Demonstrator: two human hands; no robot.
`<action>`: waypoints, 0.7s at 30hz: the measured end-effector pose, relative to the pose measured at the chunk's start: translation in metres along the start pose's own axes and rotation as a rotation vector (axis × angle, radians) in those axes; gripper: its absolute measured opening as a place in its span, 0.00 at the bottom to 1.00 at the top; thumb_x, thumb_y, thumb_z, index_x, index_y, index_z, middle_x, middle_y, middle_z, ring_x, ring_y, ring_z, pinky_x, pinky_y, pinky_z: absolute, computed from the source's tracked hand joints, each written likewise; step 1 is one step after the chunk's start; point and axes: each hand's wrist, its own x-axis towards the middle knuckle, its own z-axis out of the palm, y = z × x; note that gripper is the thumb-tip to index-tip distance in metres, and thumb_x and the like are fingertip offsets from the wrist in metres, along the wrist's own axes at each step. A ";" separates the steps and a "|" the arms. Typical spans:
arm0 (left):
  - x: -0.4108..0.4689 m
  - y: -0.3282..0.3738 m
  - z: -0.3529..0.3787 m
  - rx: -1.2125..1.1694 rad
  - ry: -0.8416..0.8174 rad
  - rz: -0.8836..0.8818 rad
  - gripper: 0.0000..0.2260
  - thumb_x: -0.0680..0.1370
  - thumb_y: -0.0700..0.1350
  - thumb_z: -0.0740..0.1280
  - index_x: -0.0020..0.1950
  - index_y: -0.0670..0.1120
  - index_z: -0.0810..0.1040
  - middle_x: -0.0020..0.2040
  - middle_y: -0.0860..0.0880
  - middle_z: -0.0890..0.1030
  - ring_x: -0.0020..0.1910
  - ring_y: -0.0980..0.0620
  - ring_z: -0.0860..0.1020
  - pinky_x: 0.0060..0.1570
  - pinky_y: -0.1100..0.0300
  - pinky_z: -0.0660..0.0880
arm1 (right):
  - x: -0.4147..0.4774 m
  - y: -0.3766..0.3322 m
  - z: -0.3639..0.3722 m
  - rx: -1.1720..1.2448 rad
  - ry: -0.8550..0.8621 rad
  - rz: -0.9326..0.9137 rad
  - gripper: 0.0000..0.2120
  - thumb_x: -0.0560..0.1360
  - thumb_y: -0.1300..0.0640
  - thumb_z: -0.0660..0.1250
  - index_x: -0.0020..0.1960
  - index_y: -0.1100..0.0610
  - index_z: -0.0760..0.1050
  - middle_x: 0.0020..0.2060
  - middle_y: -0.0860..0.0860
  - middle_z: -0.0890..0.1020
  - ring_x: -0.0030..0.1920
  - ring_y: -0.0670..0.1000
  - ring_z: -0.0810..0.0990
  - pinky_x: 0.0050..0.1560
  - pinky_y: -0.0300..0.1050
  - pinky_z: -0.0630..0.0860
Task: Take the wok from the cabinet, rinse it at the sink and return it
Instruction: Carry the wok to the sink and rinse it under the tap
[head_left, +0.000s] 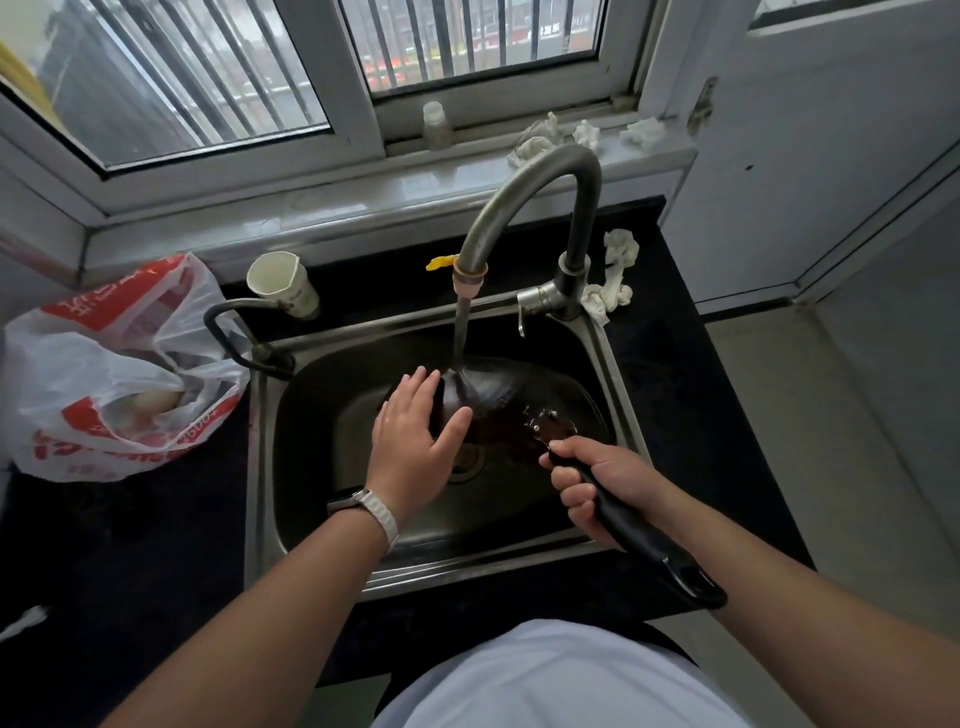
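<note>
**Wok under the running tap, one hand on the handle, one flat on the bowl**

A black counter (130, 545) surrounds a steel sink (255, 467) set below a barred window. The wok (498, 400) sits inside the sink basin, directly under the spout. It is dark, almost black, with a brownish tint near the handle end, and its rounded surface looks wet and glossy. It appears to be turned with its domed outer side up, though the dark basin makes the rim hard to trace. A metal bracket (550, 423) with rivets joins the bowl to a long black handle (639, 535), which slants out over the sink's front edge and ends in a hanging loop.

A white and red plastic bag (104, 374) slumps on the counter to the left of the sink. The curved faucet (545, 171) arches over the basin, and its water stream (461, 332) lands on the top of the wok.

The right hand (597, 483) is wrapped tightly round the handle just behind the bracket. The left hand (410, 441), with a white-strapped watch (358, 501) on the wrist, lies on the wok's curved side with fingers straight and spread, next to where the water lands.

A paper cup (283, 286) lies tipped behind the sink, and crumpled tissue (613, 275) sits beside the faucet base.
</note>
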 end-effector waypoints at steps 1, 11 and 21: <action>-0.003 -0.001 0.000 -0.004 0.001 -0.006 0.35 0.78 0.67 0.54 0.80 0.50 0.62 0.81 0.50 0.60 0.79 0.54 0.53 0.75 0.51 0.49 | 0.000 0.002 0.001 -0.028 0.009 -0.005 0.09 0.81 0.53 0.64 0.49 0.59 0.73 0.26 0.48 0.72 0.20 0.43 0.69 0.18 0.35 0.69; -0.032 -0.012 -0.008 -0.055 0.016 -0.042 0.34 0.77 0.67 0.57 0.79 0.49 0.65 0.79 0.50 0.64 0.78 0.53 0.59 0.75 0.46 0.59 | -0.002 0.030 0.014 -0.486 0.076 -0.191 0.07 0.82 0.57 0.61 0.49 0.60 0.73 0.25 0.49 0.73 0.20 0.45 0.69 0.19 0.37 0.66; -0.052 -0.033 -0.025 -0.065 0.073 -0.078 0.34 0.77 0.66 0.57 0.77 0.48 0.67 0.77 0.50 0.66 0.77 0.53 0.61 0.74 0.47 0.61 | 0.003 0.041 0.032 -0.755 0.026 -0.275 0.06 0.81 0.59 0.62 0.49 0.62 0.72 0.25 0.50 0.74 0.20 0.47 0.70 0.21 0.40 0.70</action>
